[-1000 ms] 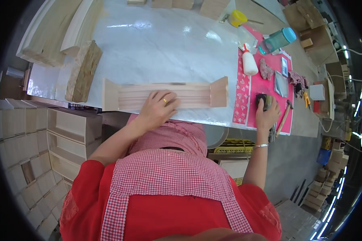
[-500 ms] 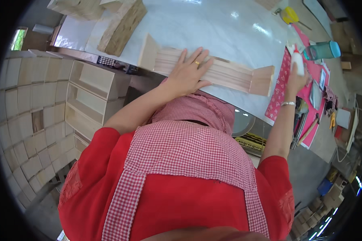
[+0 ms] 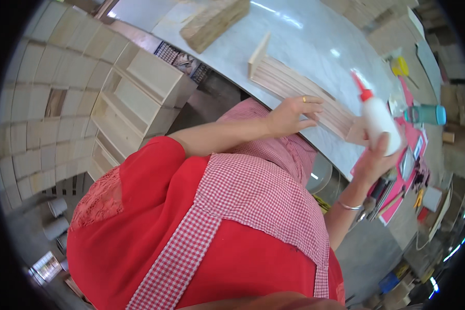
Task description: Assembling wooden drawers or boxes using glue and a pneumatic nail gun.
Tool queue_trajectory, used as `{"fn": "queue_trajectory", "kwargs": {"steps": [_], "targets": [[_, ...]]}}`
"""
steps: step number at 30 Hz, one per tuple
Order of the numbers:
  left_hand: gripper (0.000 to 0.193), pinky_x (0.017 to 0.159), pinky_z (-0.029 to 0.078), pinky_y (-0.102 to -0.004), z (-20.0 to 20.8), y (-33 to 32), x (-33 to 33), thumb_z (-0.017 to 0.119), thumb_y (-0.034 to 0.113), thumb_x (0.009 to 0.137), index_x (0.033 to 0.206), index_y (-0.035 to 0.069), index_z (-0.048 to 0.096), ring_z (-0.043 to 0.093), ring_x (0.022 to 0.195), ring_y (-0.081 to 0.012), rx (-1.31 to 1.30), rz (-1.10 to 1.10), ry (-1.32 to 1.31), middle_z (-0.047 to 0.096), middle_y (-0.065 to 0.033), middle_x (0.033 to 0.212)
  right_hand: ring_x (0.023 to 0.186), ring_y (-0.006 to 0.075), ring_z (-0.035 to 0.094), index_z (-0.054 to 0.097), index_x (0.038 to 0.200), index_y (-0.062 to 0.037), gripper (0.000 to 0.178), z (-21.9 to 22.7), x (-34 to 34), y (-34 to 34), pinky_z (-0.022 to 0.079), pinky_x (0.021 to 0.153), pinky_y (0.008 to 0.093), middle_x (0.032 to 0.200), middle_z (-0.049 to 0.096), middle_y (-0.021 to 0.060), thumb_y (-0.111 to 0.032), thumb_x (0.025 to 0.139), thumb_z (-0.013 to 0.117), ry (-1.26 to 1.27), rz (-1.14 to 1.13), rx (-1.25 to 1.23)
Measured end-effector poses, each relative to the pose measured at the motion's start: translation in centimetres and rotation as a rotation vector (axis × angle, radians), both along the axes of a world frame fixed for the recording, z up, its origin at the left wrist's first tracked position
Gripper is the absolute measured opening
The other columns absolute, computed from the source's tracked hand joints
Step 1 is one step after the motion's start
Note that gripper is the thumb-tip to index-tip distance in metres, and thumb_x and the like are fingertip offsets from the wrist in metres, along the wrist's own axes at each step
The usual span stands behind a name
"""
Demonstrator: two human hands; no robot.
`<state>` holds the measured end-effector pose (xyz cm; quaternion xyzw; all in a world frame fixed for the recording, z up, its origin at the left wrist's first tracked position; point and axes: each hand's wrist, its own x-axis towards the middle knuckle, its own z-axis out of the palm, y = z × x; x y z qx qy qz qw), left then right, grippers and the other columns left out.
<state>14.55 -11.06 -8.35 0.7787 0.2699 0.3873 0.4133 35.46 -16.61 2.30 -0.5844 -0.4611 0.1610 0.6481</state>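
Note:
A pale wooden piece (image 3: 289,82) lies along the table's near edge: a long grooved base with an upright end board at each end. Over its near side is my left hand (image 3: 297,114), thumb and fingers apart and slightly bent, with a ring on one finger. Whether the fingertips touch the wood I cannot tell. My right hand (image 3: 372,164) is wrapped round a white squeeze bottle (image 3: 378,120) with a red pointed nozzle. The bottle is tilted, nozzle up and to the left, and hides part of the piece's right end.
A thick wood block (image 3: 214,25) sits at the table's far left. On the right are a teal bottle (image 3: 428,114), a yellow cup (image 3: 399,66) and tools on pink sheeting. Stacked wooden boxes (image 3: 139,98) stand left of the table.
My right hand has brought the squeeze bottle left and nearer, towards the piece's right end. My left hand has risen from lying flat on the base and slid right. The view has turned.

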Motion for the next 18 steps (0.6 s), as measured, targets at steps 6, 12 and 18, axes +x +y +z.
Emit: {"fn": "queue_trajectory", "kwargs": {"steps": [6, 12, 18], "targets": [[0.024, 0.085, 0.054, -0.0265, 1.8, -2.7, -3.9, 0.068, 0.006, 0.089, 0.109, -0.006, 0.066, 0.067, 0.1, -0.0166, -0.83, 0.121, -0.236, 0.066, -0.0136, 0.114, 0.1, 0.0224, 0.058, 0.048, 0.125, 0.0009, 0.054, -1.1, -7.3, 2.0, 0.053, 0.081, 0.0332, 0.115, 0.053, 0.0111, -0.023, 0.084, 0.074, -0.156, 0.327, -0.108], [0.022, 0.088, 0.053, -0.0254, 1.7, -3.0, -9.0, 0.065, 0.001, 0.089, 0.11, -0.007, 0.065, 0.066, 0.1, -0.0163, -1.11, 0.353, -0.404, 0.069, -0.0128, 0.106, 0.102, 0.0191, 0.056, 0.048, 0.126, -0.0006, 0.056, 0.0, -10.5, 3.5, 0.048, 0.086, 0.0319, 0.116, 0.052, 0.0095, -0.02, 0.082, 0.077, -0.152, 0.488, -0.129], [0.022, 0.09, 0.053, -0.0267, -0.5, -3.0, -10.8, 0.062, -0.002, 0.09, 0.112, -0.007, 0.064, 0.065, 0.101, -0.0185, -1.267, 0.402, -0.627, 0.067, -0.0154, 0.108, 0.102, 0.0175, 0.055, 0.049, 0.125, -0.0006, 0.053, 0.4, -11.0, 4.0, 0.045, 0.09, 0.0308, 0.114, 0.053, 0.0092, -0.018, 0.083, 0.076, -0.169, 0.474, -0.171]]}}
